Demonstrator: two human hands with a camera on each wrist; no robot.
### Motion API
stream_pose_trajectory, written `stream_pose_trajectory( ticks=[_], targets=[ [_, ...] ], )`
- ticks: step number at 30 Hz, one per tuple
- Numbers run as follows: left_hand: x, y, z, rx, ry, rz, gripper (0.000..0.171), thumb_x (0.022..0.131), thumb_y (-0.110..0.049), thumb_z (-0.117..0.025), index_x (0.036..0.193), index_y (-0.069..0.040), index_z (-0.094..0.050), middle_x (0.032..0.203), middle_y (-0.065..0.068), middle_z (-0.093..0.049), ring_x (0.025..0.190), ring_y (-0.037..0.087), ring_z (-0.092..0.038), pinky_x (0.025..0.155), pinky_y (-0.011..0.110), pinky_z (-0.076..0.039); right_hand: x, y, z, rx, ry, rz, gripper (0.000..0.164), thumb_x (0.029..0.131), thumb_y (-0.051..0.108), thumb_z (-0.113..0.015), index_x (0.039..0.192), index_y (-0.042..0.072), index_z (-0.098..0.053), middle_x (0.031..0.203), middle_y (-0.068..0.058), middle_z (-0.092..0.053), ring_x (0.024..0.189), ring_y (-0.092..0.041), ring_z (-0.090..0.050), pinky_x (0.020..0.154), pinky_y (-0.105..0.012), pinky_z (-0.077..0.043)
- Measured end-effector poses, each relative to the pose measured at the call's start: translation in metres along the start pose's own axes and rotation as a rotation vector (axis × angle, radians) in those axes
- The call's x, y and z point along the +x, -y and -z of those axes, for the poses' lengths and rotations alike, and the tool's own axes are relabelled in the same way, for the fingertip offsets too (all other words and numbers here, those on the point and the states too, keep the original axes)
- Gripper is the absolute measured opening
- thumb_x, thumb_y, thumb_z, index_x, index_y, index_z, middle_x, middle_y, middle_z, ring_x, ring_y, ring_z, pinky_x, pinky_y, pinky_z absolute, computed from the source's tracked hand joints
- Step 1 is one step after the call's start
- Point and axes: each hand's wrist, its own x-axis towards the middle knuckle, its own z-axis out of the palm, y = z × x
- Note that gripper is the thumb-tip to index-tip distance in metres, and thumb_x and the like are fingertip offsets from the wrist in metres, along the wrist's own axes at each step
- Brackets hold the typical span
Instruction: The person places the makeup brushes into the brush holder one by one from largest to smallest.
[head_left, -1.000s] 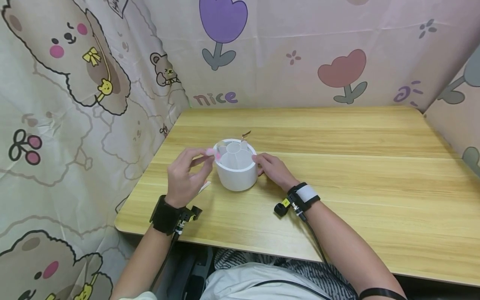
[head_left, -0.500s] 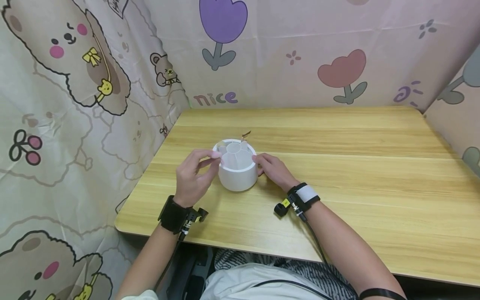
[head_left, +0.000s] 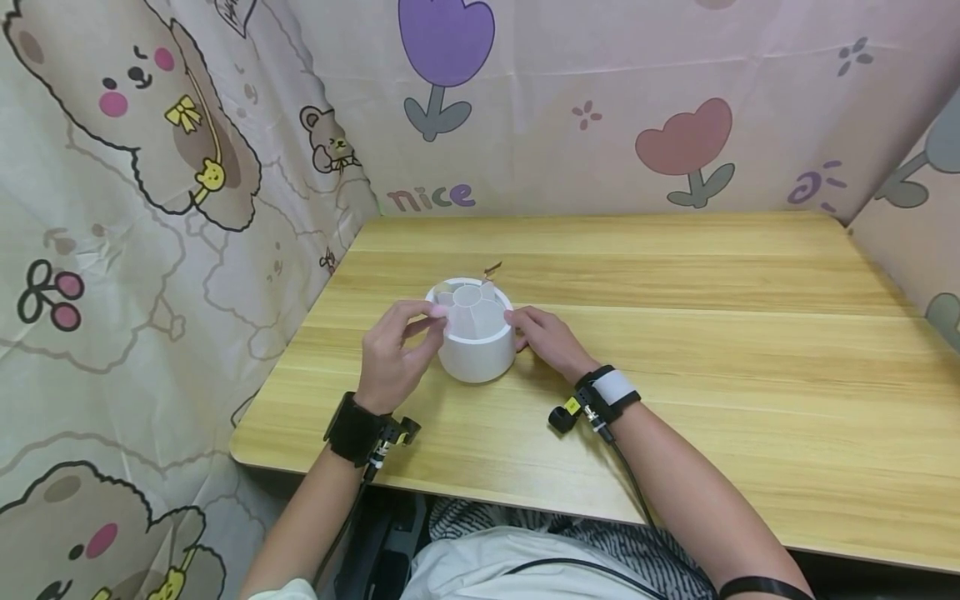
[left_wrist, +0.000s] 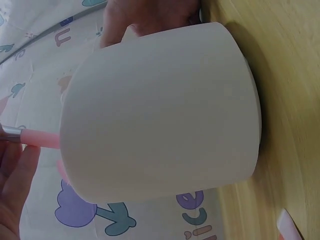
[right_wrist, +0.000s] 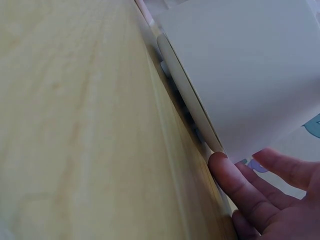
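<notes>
A round white holder [head_left: 476, 358] with clear divided compartments stands upright on the table. My left hand [head_left: 397, 358] is at its left rim, thumb and fingers pinching a makeup brush [left_wrist: 40, 139] with a pink handle and a silver band. In the left wrist view the handle's far end passes behind the holder's rim; its bristles are not visible. On the opposite side, my right hand [head_left: 551, 337] rests its extended fingertips on the holder's wall, one fingertip [right_wrist: 218, 161] low by the base.
A thin brown piece [head_left: 492, 269] shows just past the holder's back rim. A white-and-pink slender thing [left_wrist: 287, 225] lies on the wooden table [head_left: 712, 358] to the holder's left. Printed cloth [head_left: 570, 158] hangs along the back and sides.
My left hand has moved right, bringing the makeup brush from outside the left rim to over the holder's edge. The holder and my right hand have stayed in place.
</notes>
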Motion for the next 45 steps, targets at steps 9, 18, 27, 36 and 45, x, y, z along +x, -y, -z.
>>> stream_pose_trajectory(
  ticks=[9,18,27,36,45],
  targets=[
    [-0.0006,0.0002,-0.0017,0.011,0.002,0.018,0.026,0.083,0.016,-0.075,0.106,0.009,-0.065,0.102,0.022,-0.071,0.100,0.038,-0.074,0.090,0.028,-0.063,-0.0001,-0.0001,0.0002,0.003,0.003,-0.008,0.058,0.100,0.063,-0.046,0.138,0.022,-0.063,0.129,-0.007,-0.068,0.104,-0.023,-0.069,0.096,-0.032,-0.043],
    [-0.0024,0.0014,-0.0042,-0.006,0.026,0.045,0.024,0.086,0.013,-0.074,0.107,0.008,-0.065,0.104,0.022,-0.072,0.103,0.038,-0.074,0.090,0.028,-0.064,0.0014,-0.0009,-0.0004,-0.003,-0.004,-0.004,0.058,0.100,0.065,-0.046,0.134,0.022,-0.064,0.132,-0.007,-0.066,0.102,-0.023,-0.070,0.093,-0.030,-0.044],
    [-0.0031,0.0007,-0.0054,0.019,0.056,0.066,0.022,0.087,0.009,-0.075,0.106,0.007,-0.065,0.102,0.021,-0.072,0.102,0.036,-0.075,0.089,0.027,-0.064,0.0007,0.0005,0.0001,-0.007,0.000,-0.006,0.059,0.100,0.065,-0.046,0.136,0.022,-0.064,0.132,-0.007,-0.066,0.103,-0.022,-0.070,0.094,-0.030,-0.043],
    [-0.0039,0.0031,-0.0070,0.029,0.078,0.054,0.021,0.087,0.009,-0.074,0.105,0.008,-0.064,0.102,0.021,-0.073,0.101,0.036,-0.076,0.087,0.028,-0.064,0.0006,0.0011,0.0004,-0.003,0.004,-0.004,0.058,0.100,0.064,-0.046,0.134,0.022,-0.064,0.132,-0.007,-0.067,0.103,-0.023,-0.070,0.093,-0.029,-0.044],
    [-0.0053,0.0050,-0.0078,0.040,0.084,0.054,0.019,0.088,0.008,-0.075,0.104,0.006,-0.064,0.100,0.020,-0.073,0.098,0.035,-0.077,0.085,0.028,-0.065,0.0003,0.0019,0.0004,0.000,0.006,-0.003,0.059,0.101,0.064,-0.045,0.136,0.021,-0.063,0.134,-0.007,-0.066,0.103,-0.023,-0.070,0.094,-0.030,-0.044]
  ],
)
